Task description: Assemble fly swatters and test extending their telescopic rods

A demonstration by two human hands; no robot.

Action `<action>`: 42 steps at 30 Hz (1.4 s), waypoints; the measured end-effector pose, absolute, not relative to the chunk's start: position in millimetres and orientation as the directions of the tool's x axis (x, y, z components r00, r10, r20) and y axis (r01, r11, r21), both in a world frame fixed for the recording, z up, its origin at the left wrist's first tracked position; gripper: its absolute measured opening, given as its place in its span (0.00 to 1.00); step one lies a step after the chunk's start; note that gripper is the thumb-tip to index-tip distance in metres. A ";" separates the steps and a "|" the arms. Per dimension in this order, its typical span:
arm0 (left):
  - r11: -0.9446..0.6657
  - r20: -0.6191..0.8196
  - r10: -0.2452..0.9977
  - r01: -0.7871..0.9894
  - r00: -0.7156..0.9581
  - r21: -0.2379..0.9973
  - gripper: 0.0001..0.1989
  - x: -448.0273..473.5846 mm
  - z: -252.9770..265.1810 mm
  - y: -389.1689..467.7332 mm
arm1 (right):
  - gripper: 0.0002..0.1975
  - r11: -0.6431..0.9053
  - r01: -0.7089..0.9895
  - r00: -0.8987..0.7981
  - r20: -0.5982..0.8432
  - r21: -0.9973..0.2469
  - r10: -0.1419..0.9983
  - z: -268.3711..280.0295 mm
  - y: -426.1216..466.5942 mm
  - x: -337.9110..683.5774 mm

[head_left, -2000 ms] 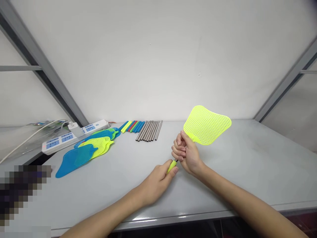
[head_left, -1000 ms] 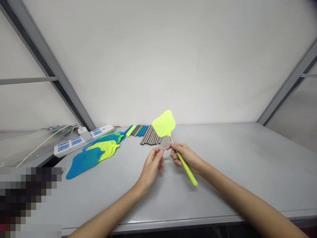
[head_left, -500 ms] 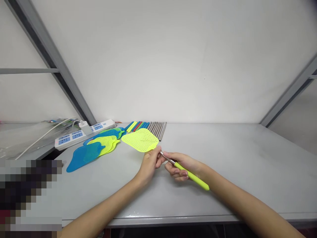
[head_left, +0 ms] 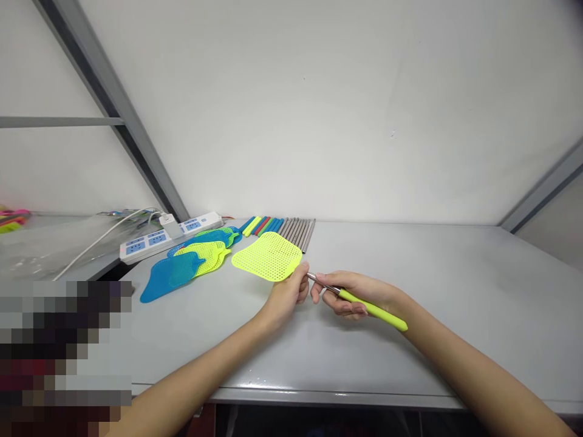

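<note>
Head view: grey table extending beneath. Above it, I am holding yellow swatter slantwise; my right hand grasping its metal shaft and handle, my left hand pinching it beside mesh. Metal rods lying behind.

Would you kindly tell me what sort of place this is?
Probably a smooth grey workbench in a workshop, judging by the row of slim silver metal tubes, the overlapping blue and yellow plastic paddles and the long white power strip.
</note>
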State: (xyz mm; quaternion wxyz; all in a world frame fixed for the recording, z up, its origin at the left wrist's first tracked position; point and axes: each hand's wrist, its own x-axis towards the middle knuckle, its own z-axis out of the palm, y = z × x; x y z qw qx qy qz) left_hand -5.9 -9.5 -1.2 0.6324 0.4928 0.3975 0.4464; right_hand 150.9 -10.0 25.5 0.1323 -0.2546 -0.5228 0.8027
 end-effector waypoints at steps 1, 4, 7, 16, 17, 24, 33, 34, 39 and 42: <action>0.106 -0.057 0.956 -0.156 0.288 0.982 0.20 -5.9 -1.3 -9.1 | 0.17 -0.414 0.049 -0.838 -0.263 -0.909 0.478 25.0 -9.0 151.0; 0.057 -0.020 0.956 -0.119 0.292 0.991 0.21 -7.0 -1.5 -7.4 | 0.17 -0.406 0.021 -0.851 -0.230 -0.913 0.472 23.6 -6.4 150.7; 0.014 0.007 0.961 -0.071 0.277 0.997 0.21 -8.5 0.2 -6.1 | 0.15 -0.426 -0.007 -0.864 -0.209 -0.905 0.458 23.4 -5.0 149.8; -0.011 0.021 0.976 -0.047 0.217 0.999 0.19 -8.3 15.3 -8.6 | 0.14 -0.506 -0.033 -0.876 -0.218 -0.862 0.430 25.4 -6.2 148.9; -0.010 0.020 0.976 -0.046 0.216 0.999 0.19 -8.9 15.9 -8.6 | 0.14 -0.510 -0.027 -0.877 -0.224 -0.860 0.424 25.2 -6.1 149.0; -0.061 0.067 0.975 -0.036 0.211 0.997 0.18 -13.6 17.7 -5.2 | 0.15 -0.513 -0.043 -0.890 -0.200 -0.857 0.409 26.5 -6.8 147.8; -0.037 0.058 0.966 -0.086 0.250 0.996 0.17 -14.8 20.8 -4.4 | 0.16 -0.544 -0.045 -0.891 -0.213 -0.838 0.402 24.1 -5.3 151.7; -0.028 0.050 0.967 -0.090 0.250 0.996 0.17 -14.8 19.9 -4.9 | 0.16 -0.559 -0.058 -0.890 -0.211 -0.827 0.405 22.0 -4.4 152.0; -0.010 0.050 0.982 -0.212 0.180 0.977 0.17 -11.1 12.8 -7.7 | 0.14 -0.548 -0.263 -0.792 -0.147 -0.794 0.593 8.4 -2.8 148.5; -0.005 0.041 0.992 -0.287 0.119 0.958 0.17 -7.3 9.0 -8.6 | 0.15 -0.471 -0.337 -0.734 -0.086 -0.815 0.674 4.7 -6.2 144.4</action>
